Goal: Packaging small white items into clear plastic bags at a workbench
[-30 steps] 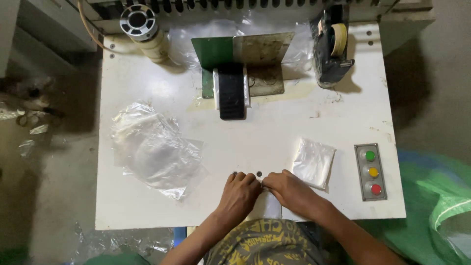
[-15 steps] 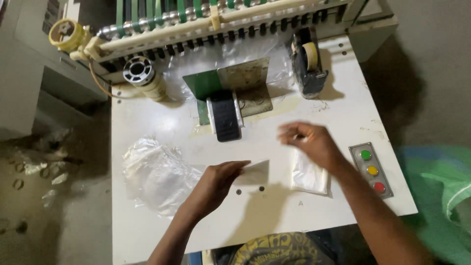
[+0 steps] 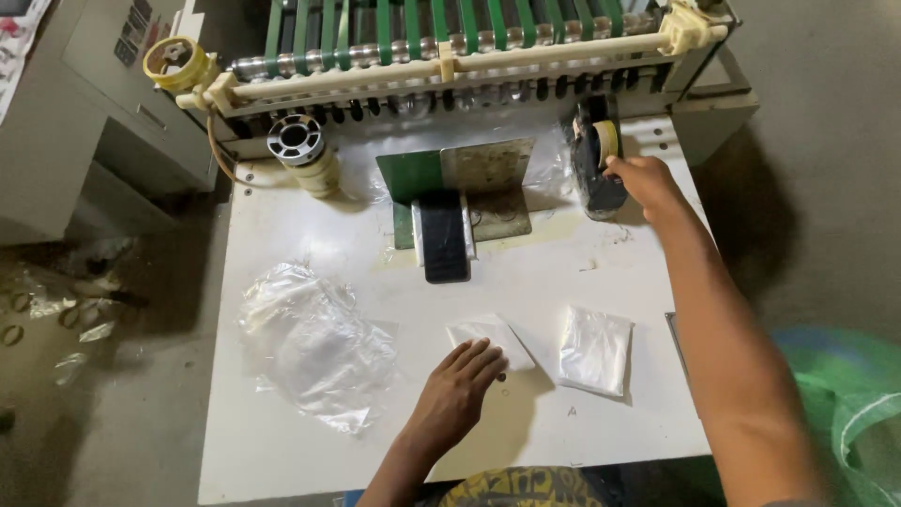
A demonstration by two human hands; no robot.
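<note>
A small folded white packet (image 3: 490,337) lies near the front edge of the white table (image 3: 282,451), in the middle. The left hand (image 3: 455,394) rests its fingertips on it. Just to its right lies a flat clear bag with white inside (image 3: 595,349), near the right edge. A loose heap of crinkly clear plastic bags (image 3: 314,345) sits toward the left edge.

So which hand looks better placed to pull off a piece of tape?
Probably the right hand: its fingers already touch the black tape dispenser at the table's far edge. The left hand rests flat on the small folded packet.
</note>
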